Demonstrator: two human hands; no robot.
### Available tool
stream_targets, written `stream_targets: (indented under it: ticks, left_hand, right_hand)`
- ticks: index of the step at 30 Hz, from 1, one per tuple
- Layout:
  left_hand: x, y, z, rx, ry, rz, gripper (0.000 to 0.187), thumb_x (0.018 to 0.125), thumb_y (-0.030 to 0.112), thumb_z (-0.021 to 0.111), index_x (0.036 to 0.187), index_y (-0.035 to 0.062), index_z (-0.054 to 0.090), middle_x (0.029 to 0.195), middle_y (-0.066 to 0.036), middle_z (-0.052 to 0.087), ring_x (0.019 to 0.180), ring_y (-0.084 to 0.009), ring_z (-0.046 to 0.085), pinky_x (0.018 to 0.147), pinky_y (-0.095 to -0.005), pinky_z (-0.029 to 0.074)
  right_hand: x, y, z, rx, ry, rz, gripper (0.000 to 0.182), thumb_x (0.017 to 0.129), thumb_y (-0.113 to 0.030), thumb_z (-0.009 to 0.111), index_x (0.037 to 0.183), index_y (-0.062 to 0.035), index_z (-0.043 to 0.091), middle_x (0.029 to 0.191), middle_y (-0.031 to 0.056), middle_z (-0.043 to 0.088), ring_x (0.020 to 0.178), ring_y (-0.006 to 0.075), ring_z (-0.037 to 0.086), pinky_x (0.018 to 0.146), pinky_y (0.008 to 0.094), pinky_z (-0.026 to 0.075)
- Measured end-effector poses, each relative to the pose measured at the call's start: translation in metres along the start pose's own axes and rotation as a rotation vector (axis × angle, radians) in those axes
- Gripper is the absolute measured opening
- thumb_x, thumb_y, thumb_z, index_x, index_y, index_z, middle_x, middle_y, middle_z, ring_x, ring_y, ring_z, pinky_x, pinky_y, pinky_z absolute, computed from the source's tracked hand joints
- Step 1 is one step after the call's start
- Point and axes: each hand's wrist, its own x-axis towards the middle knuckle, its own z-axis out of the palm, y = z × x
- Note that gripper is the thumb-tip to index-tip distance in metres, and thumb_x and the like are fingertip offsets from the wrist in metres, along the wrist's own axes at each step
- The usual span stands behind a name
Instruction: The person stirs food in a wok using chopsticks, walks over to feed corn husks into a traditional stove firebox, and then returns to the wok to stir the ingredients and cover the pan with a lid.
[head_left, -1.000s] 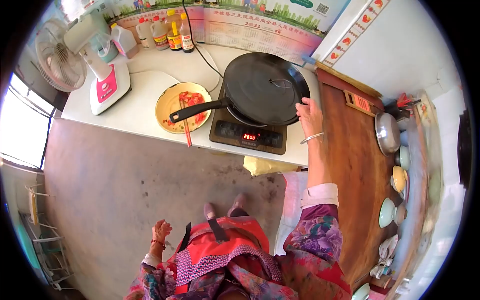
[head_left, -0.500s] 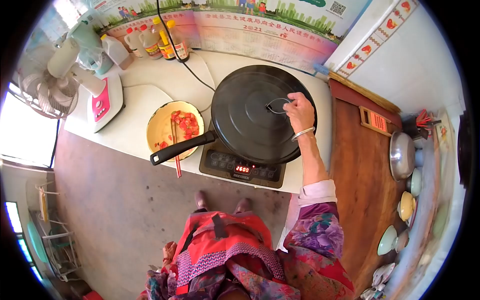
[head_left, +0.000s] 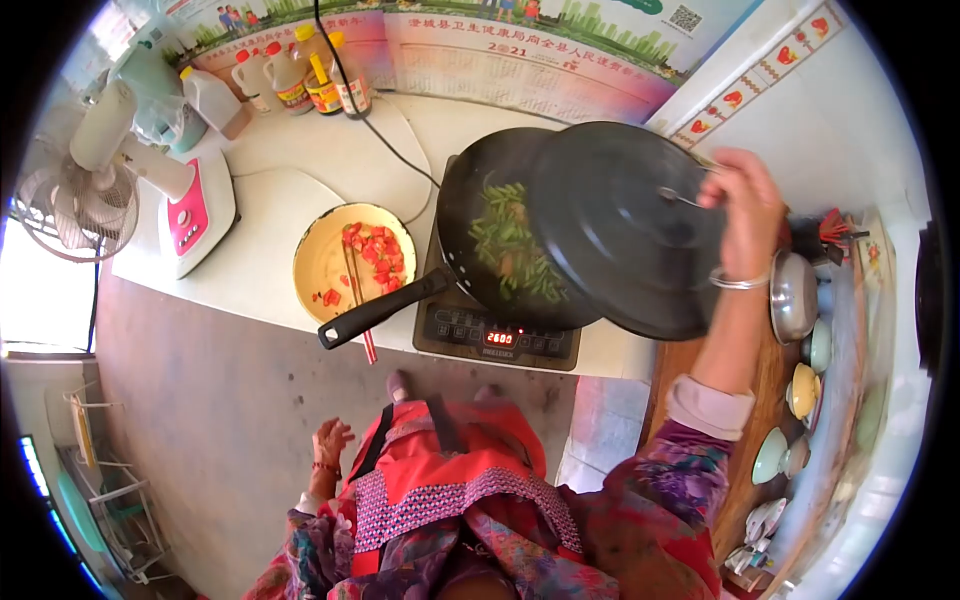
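Observation:
My right hand is closed on the ring handle of a black pan lid, held up and to the right so it covers only the right part of the wok. Green pieces of vegetable, perhaps beans or peppers, lie in the black wok, whose long handle points to the lower left. Under the wok, an induction cooker displays 2600. Beside the wok handle is a yellow enamel bowl with chopped tomatoes and chopsticks. My left hand hangs by my body, fingers apart, holding nothing.
At the left of the white counter stands a pink and white fan. Several bottles line the wall, and a black cord hangs down behind the wok. A metal basin and bowls sit on the right over a wooden board.
The lid has come off the wok, moving right and up in my right hand, and the green vegetable now shows. My left hand has moved out from my body with fingers spread.

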Motion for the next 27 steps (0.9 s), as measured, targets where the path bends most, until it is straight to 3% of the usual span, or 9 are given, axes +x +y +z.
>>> stream_targets:
  ticks: [8, 10, 12, 16, 18, 20, 24, 26, 27]
  left_hand:
    - [-0.013, 0.091, 0.056, -0.297, -0.1, 0.145, 0.045, 0.084, 0.031, 0.053, 0.112, -0.0035, 0.047, 0.098, -0.017, 0.059, 0.081, -0.0234, 0.062, 0.065, -0.0291, 0.049]
    - [-0.014, 0.102, 0.069, -0.358, -0.126, 0.137, 0.045, 0.085, 0.031, 0.052, 0.113, -0.0037, 0.046, 0.1, -0.018, 0.058, 0.083, -0.0243, 0.061, 0.067, -0.0305, 0.05]
    - [-0.014, 0.113, 0.082, -0.459, -0.137, 0.101, 0.046, 0.086, 0.031, 0.051, 0.114, -0.0043, 0.043, 0.106, -0.02, 0.055, 0.087, -0.0275, 0.059, 0.07, -0.0342, 0.05]
    - [-0.008, 0.118, 0.093, -0.558, -0.192, 0.119, 0.044, 0.087, 0.031, 0.05, 0.113, -0.0034, 0.043, 0.107, -0.02, 0.053, 0.092, -0.0329, 0.057, 0.074, -0.0404, 0.049]
    - [-0.007, 0.126, 0.101, -0.619, -0.311, 0.122, 0.042, 0.087, 0.031, 0.049, 0.112, -0.0021, 0.043, 0.106, -0.02, 0.053, 0.095, -0.0356, 0.055, 0.077, -0.0437, 0.048]
    - [-0.005, 0.129, 0.108, -0.664, -0.347, 0.119, 0.041, 0.088, 0.03, 0.049, 0.111, -0.0023, 0.042, 0.106, -0.02, 0.052, 0.094, -0.0352, 0.056, 0.075, -0.0423, 0.049]
    - [-0.005, 0.145, 0.126, -0.717, -0.353, 0.083, 0.034, 0.088, 0.026, 0.048, 0.107, -0.0018, 0.044, 0.105, -0.021, 0.053, 0.091, -0.036, 0.057, 0.074, -0.0428, 0.05]
    - [-0.005, 0.152, 0.131, -0.733, -0.362, 0.071, 0.031, 0.088, 0.024, 0.048, 0.106, -0.0012, 0.045, 0.101, -0.02, 0.055, 0.088, -0.0349, 0.059, 0.072, -0.0422, 0.05]
    - [-0.003, 0.154, 0.133, -0.751, -0.376, 0.062, 0.028, 0.088, 0.022, 0.048, 0.105, -0.0006, 0.046, 0.097, -0.02, 0.057, 0.084, -0.0337, 0.06, 0.071, -0.0417, 0.051]
  right_hand:
    - [-0.042, 0.035, -0.17, -0.327, 0.25, 0.191, 0.017, 0.077, -0.006, 0.052, 0.09, 0.0032, 0.058, 0.073, 0.0059, 0.055, 0.061, 0.0106, 0.053, 0.054, 0.0215, 0.045]
    - [-0.06, 0.084, -0.236, -0.434, 0.253, 0.333, 0.057, 0.068, -0.017, 0.063, 0.118, 0.0024, 0.042, 0.097, 0.021, 0.057, 0.065, 0.0202, 0.058, 0.054, 0.0279, 0.047]
    - [-0.08, 0.095, -0.256, -0.61, 0.264, 0.318, 0.017, 0.078, -0.005, 0.05, 0.091, 0.0029, 0.057, 0.075, 0.0071, 0.057, 0.063, 0.012, 0.056, 0.053, 0.0224, 0.048]
    - [-0.128, 0.166, -0.324, -0.465, 0.443, 0.34, 0.015, 0.079, -0.002, 0.051, 0.093, 0.002, 0.055, 0.075, 0.0078, 0.056, 0.062, 0.0149, 0.056, 0.054, 0.0253, 0.05]
    - [-0.152, 0.182, -0.343, -0.426, 0.528, 0.419, 0.016, 0.079, 0.001, 0.05, 0.094, 0.0025, 0.055, 0.073, 0.0084, 0.056, 0.062, 0.0172, 0.057, 0.056, 0.0276, 0.052]
    - [-0.177, 0.209, -0.364, -0.434, 0.656, 0.511, 0.016, 0.079, 0.001, 0.05, 0.095, 0.002, 0.054, 0.074, 0.0089, 0.056, 0.063, 0.017, 0.057, 0.053, 0.0255, 0.05]
    - [-0.217, 0.234, -0.38, -0.312, 0.62, 0.61, 0.021, 0.077, 0.003, 0.053, 0.099, 0.0021, 0.053, 0.08, 0.0124, 0.059, 0.067, 0.0179, 0.06, 0.058, 0.0265, 0.05]
    - [-0.227, 0.22, -0.36, -0.382, 0.714, 0.606, 0.019, 0.077, 0.0, 0.055, 0.096, -0.0008, 0.055, 0.075, 0.0074, 0.058, 0.059, 0.0144, 0.057, 0.045, 0.0196, 0.039]
    - [-0.23, 0.221, -0.361, -0.387, 0.716, 0.61, 0.019, 0.077, 0.0, 0.055, 0.096, -0.0008, 0.055, 0.075, 0.0074, 0.058, 0.059, 0.0144, 0.057, 0.045, 0.0196, 0.039]
